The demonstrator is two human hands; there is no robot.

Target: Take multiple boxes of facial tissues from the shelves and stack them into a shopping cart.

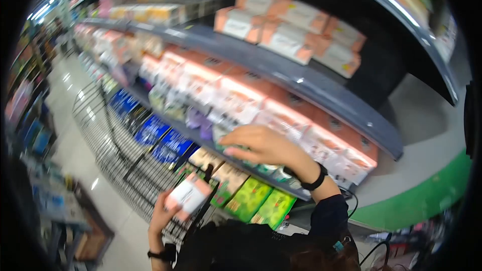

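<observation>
- Grip: L hand (161, 214) pinches pack (189, 195) from below, thumb & fingers on its edges; pack white w/ orange border, tilted, held low, in front of the lower shelf packs & just beside the cart's near end
- R hand (263, 145) palm down, fingers stretched out close together over the front row of shelf packs (236, 103), tips touching a pale teal one; can't tell if it grips any
- black wristband (316, 178) on R wrist, dark sleeve (329, 216) below it; watch (163, 255) on L wrist
- under R hand: green packs (249, 198) side by side on the lowest tier; blue packs (161, 138) further left; can't tell if those sit on a shelf or in the cart
- wire cart (108, 135) left of the hands, alongside the shelving
- grey shelf (301, 83) above R hand, more orange-white packs on it
- pale floor (70, 95) runs down the aisle; all blurred
</observation>
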